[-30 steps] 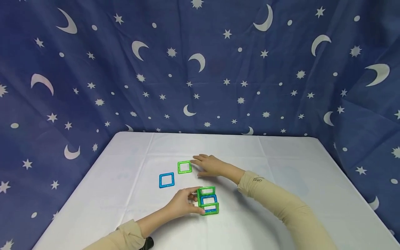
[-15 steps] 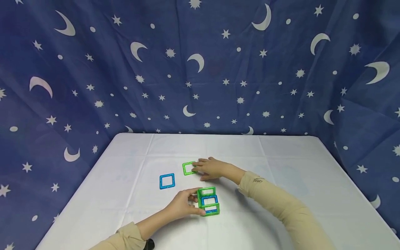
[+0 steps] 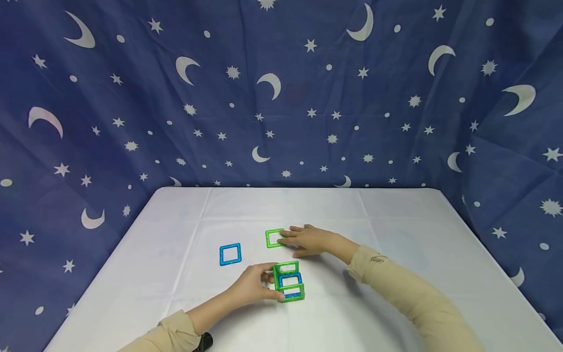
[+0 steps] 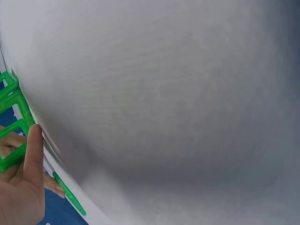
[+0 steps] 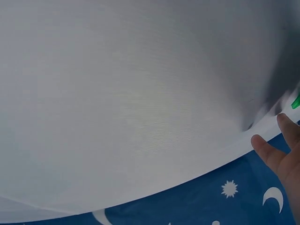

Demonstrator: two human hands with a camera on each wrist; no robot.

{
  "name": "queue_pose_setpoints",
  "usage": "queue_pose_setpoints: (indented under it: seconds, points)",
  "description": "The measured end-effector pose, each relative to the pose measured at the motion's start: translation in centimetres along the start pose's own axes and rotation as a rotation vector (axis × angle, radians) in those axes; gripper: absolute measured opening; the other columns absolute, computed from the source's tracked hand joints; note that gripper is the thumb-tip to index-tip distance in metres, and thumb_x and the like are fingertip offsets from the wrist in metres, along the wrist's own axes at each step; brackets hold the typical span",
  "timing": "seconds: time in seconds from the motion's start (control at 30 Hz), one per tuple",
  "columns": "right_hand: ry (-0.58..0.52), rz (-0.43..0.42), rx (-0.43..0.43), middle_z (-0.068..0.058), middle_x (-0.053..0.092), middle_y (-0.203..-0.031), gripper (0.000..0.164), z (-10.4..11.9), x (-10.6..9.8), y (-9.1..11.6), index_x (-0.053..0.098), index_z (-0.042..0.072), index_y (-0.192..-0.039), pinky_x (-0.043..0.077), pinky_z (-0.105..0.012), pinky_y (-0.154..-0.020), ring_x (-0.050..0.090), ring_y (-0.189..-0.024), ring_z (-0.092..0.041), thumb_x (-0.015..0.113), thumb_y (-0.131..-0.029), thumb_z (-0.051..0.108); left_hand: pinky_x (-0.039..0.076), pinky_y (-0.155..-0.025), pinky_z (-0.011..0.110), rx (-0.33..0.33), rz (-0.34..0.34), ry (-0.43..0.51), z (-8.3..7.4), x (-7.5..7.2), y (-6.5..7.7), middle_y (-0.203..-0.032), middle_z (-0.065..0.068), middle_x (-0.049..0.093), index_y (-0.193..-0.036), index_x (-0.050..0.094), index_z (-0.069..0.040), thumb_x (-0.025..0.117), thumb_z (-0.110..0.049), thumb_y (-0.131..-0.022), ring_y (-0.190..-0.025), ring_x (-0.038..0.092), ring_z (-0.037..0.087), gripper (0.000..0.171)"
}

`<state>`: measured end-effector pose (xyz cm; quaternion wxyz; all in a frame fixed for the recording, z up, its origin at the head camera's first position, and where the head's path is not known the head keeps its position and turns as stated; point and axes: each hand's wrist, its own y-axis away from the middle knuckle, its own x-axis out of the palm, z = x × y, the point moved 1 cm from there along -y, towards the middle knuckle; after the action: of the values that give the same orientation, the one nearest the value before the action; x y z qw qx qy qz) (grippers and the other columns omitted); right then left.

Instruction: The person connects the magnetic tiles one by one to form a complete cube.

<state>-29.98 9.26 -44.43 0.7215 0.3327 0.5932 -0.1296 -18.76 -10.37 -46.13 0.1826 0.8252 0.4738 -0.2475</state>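
My left hand grips a small box-like build of magnetic tiles, thumb at its near side and fingers at its far left. Green square frames stand upright around blue ones lying at the base. In the left wrist view the thumb lies along the green frames. Beyond the build, my right hand has its fingers extended onto the right edge of a loose green magnetic tile, flat on the table. A green corner shows by the right fingertips in the right wrist view.
A loose blue magnetic tile lies flat, left of the green one. The white-covered table meets a dark blue curtain with moons and stars at the back and sides. A black object sits by the left sleeve.
My right hand has come onto the loose green tile, which has slid to the right across the table. My left hand keeps its grip on the build, which has hardly moved.
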Motion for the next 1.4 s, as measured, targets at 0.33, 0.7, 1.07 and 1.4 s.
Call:
queue_pose_setpoints:
  seconds: [0.33,0.7,1.07,1.4]
  points:
    - [0.001,0.018,0.035,0.003,0.019,-0.158,0.060,-0.5,0.9,2.1,0.027,0.031,-0.149,0.027,-0.055,-0.111,0.022,-0.144,-0.026,0.051,-0.095,0.043,0.050,-0.075,0.028,-0.019,0.003,-0.005,0.0,-0.3,0.0,-0.093,0.002,0.067,-0.130,0.051,0.006,0.083,-0.029,-0.070,-0.085,0.061,0.013,0.077]
    - [-0.002,-0.023,0.029,-0.003,0.026,-0.156,0.059,0.0,1.9,6.0,0.033,0.024,-0.147,0.035,-0.058,-0.105,0.031,-0.140,-0.032,0.054,-0.094,0.039,0.048,-0.071,0.023,-0.005,0.016,0.007,-0.2,-0.4,0.2,-0.092,0.003,0.068,-0.130,0.052,0.005,0.083,-0.028,-0.069,-0.083,0.060,0.014,0.076]
    - [0.037,-0.054,0.024,-0.004,0.029,-0.155,0.057,0.4,2.7,8.2,0.036,0.022,-0.146,0.039,-0.055,-0.102,0.036,-0.137,-0.032,0.054,-0.094,0.039,0.047,-0.069,0.022,-0.011,0.006,-0.019,-0.5,-0.3,0.1,-0.093,0.002,0.067,-0.129,0.053,0.004,0.084,-0.030,-0.068,-0.083,0.059,0.013,0.076]
    - [0.107,-0.327,0.037,-0.013,0.055,-0.134,0.046,1.1,2.8,7.2,0.059,0.010,-0.119,0.047,-0.046,-0.096,0.051,-0.124,-0.032,0.069,-0.084,0.038,0.045,-0.068,0.022,-0.015,0.007,-0.017,-0.8,-0.3,-0.2,-0.088,0.000,0.065,-0.129,0.054,0.004,0.084,-0.029,-0.069,-0.079,0.057,0.013,0.074]
